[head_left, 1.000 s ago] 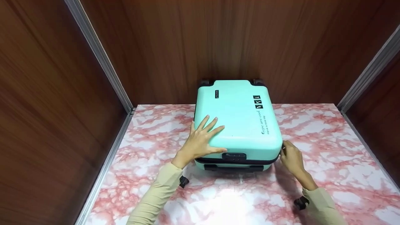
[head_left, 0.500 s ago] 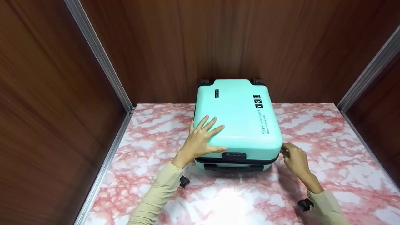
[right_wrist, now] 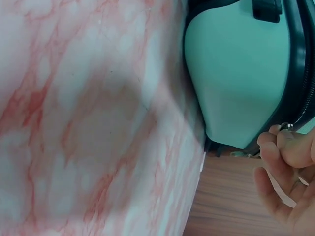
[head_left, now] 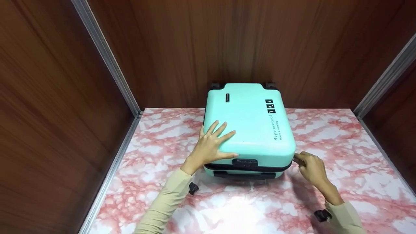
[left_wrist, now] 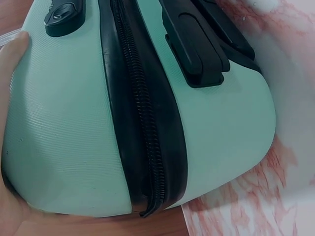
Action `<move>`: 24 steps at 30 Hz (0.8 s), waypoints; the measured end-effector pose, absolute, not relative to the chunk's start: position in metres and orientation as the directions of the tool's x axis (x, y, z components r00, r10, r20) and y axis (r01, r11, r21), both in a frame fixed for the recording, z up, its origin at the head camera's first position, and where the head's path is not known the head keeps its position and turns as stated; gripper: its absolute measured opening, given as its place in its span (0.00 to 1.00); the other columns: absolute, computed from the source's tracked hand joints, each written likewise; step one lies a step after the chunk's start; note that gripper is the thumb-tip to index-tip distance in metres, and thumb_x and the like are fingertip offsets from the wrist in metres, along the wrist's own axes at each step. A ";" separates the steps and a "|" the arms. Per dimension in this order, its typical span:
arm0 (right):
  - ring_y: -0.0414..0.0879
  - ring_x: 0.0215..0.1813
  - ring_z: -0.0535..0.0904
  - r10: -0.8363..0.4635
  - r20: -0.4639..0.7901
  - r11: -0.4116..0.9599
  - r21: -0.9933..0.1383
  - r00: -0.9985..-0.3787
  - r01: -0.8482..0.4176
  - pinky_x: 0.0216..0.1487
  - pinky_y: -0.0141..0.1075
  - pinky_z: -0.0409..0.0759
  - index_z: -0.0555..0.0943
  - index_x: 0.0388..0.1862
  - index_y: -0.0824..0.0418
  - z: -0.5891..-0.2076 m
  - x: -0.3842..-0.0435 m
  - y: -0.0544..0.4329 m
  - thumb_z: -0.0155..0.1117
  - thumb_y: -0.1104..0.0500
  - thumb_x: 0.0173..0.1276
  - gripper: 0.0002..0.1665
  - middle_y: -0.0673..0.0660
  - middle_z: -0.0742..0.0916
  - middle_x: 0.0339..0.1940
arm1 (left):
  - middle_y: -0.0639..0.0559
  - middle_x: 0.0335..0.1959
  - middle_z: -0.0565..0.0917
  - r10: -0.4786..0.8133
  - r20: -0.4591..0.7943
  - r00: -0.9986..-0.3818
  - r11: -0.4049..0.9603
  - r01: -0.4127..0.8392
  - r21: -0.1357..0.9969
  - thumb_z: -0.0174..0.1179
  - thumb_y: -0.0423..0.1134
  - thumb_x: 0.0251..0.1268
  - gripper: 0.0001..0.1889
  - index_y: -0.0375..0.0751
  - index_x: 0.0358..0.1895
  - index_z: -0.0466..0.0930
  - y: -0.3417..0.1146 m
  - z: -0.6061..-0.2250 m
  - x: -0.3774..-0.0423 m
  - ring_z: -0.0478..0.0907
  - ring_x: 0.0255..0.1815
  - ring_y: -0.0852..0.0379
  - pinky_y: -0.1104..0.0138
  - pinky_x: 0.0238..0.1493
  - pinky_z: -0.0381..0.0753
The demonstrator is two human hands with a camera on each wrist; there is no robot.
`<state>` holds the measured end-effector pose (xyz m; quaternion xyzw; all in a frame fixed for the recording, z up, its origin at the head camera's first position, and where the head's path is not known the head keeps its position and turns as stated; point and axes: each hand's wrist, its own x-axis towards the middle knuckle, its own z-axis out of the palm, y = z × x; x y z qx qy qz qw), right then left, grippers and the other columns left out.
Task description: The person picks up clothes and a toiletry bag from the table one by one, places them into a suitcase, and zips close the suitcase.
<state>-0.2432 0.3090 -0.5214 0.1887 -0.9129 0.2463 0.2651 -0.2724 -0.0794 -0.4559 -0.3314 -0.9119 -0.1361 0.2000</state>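
Note:
A mint-green hard-shell suitcase (head_left: 252, 120) lies flat with its wheels toward the back wall. My left hand (head_left: 207, 148) rests on its front left part, fingers spread, thumb reaching the black combination lock (head_left: 245, 162). Around the side runs a black zipper (left_wrist: 140, 98), its teeth meshed along the stretch in the left wrist view. At the front right corner my right hand (head_left: 312, 167) pinches a small metal zipper pull (right_wrist: 286, 127) between thumb and forefinger. A black carry handle (left_wrist: 194, 44) sits below the zipper on the front side.
The suitcase stands on a pink-and-white marbled table (head_left: 156, 156). Brown wood-grain panels (head_left: 227, 42) rise behind and at both sides, with metal strips (head_left: 107, 55) at their corners. Black wrist cameras (head_left: 193, 188) hang below both sleeves.
My right hand has moved a little toward me and to the right along the suitcase's corner. The left hand and the suitcase have stayed in place.

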 end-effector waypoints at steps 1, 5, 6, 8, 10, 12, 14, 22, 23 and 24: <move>0.40 0.21 0.66 -0.221 0.577 0.806 -0.346 -0.787 -0.480 0.22 0.40 0.66 0.88 0.33 0.64 -0.521 -0.242 0.309 0.70 0.78 0.51 0.14 0.48 0.80 0.20 | 0.46 0.75 0.63 0.549 0.454 -0.701 0.744 0.658 0.117 0.56 0.77 0.53 0.44 0.60 0.72 0.70 -0.079 -0.456 -0.272 0.53 0.77 0.40 0.27 0.59 0.56; 0.38 0.20 0.64 -0.241 0.577 0.799 -0.339 -0.780 -0.497 0.22 0.36 0.64 0.89 0.36 0.67 -0.522 -0.238 0.309 0.69 0.79 0.50 0.15 0.49 0.80 0.20 | 0.46 0.75 0.63 0.545 0.451 -0.707 0.744 0.656 0.130 0.57 0.77 0.53 0.44 0.60 0.72 0.70 -0.080 -0.455 -0.272 0.52 0.77 0.41 0.27 0.59 0.56; 0.38 0.20 0.64 -0.244 0.579 0.797 -0.338 -0.778 -0.501 0.22 0.35 0.63 0.89 0.37 0.68 -0.522 -0.237 0.309 0.68 0.79 0.50 0.16 0.49 0.80 0.20 | 0.46 0.75 0.63 0.545 0.451 -0.707 0.743 0.656 0.131 0.57 0.77 0.53 0.44 0.60 0.72 0.70 -0.080 -0.455 -0.272 0.52 0.77 0.41 0.27 0.59 0.56; 0.38 0.20 0.63 -0.247 0.582 0.795 -0.336 -0.775 -0.506 0.22 0.34 0.63 0.88 0.37 0.68 -0.521 -0.235 0.309 0.68 0.80 0.49 0.16 0.50 0.80 0.20 | 0.46 0.75 0.63 0.545 0.451 -0.707 0.742 0.658 0.133 0.56 0.77 0.53 0.44 0.60 0.72 0.70 -0.079 -0.455 -0.272 0.52 0.77 0.41 0.27 0.59 0.56; 0.38 0.20 0.64 -0.248 0.586 0.794 -0.334 -0.772 -0.508 0.22 0.34 0.63 0.88 0.37 0.69 -0.521 -0.234 0.308 0.68 0.80 0.49 0.17 0.51 0.81 0.20 | 0.46 0.75 0.63 0.545 0.451 -0.706 0.742 0.658 0.133 0.56 0.77 0.53 0.44 0.60 0.72 0.70 -0.079 -0.455 -0.272 0.52 0.77 0.41 0.27 0.59 0.56; 0.38 0.21 0.66 -0.250 0.586 0.795 -0.330 -0.771 -0.509 0.22 0.35 0.64 0.88 0.37 0.69 -0.521 -0.233 0.307 0.68 0.80 0.48 0.17 0.52 0.81 0.21 | 0.46 0.75 0.63 0.545 0.452 -0.706 0.742 0.657 0.132 0.56 0.77 0.53 0.44 0.60 0.72 0.70 -0.079 -0.455 -0.272 0.53 0.77 0.40 0.26 0.58 0.57; 0.38 0.21 0.67 -0.253 0.584 0.799 -0.323 -0.771 -0.507 0.22 0.36 0.66 0.88 0.37 0.69 -0.521 -0.233 0.307 0.68 0.80 0.49 0.16 0.53 0.82 0.22 | 0.46 0.75 0.63 0.543 0.452 -0.707 0.743 0.656 0.133 0.56 0.77 0.53 0.43 0.60 0.72 0.70 -0.079 -0.455 -0.272 0.53 0.77 0.40 0.26 0.58 0.56; 0.40 0.22 0.72 -0.262 0.559 0.812 -0.312 -0.787 -0.492 0.23 0.37 0.68 0.88 0.37 0.68 -0.519 -0.226 0.306 0.68 0.79 0.52 0.14 0.50 0.82 0.23 | 0.45 0.75 0.63 0.552 0.439 -0.709 0.743 0.657 0.128 0.57 0.76 0.53 0.43 0.60 0.72 0.70 -0.079 -0.454 -0.272 0.53 0.77 0.39 0.27 0.57 0.58; 0.39 0.22 0.71 -0.263 0.555 0.814 -0.312 -0.789 -0.491 0.23 0.37 0.68 0.88 0.37 0.68 -0.518 -0.225 0.307 0.67 0.79 0.52 0.15 0.49 0.82 0.23 | 0.45 0.75 0.63 0.555 0.434 -0.710 0.743 0.657 0.125 0.56 0.77 0.53 0.43 0.60 0.72 0.69 -0.079 -0.453 -0.272 0.53 0.77 0.39 0.27 0.57 0.59; 0.39 0.22 0.70 -0.265 0.551 0.815 -0.311 -0.791 -0.489 0.23 0.37 0.67 0.88 0.37 0.67 -0.517 -0.223 0.307 0.67 0.79 0.51 0.15 0.48 0.81 0.22 | 0.45 0.75 0.63 0.558 0.429 -0.710 0.743 0.658 0.123 0.56 0.77 0.54 0.44 0.60 0.72 0.69 -0.079 -0.453 -0.272 0.53 0.77 0.39 0.27 0.57 0.59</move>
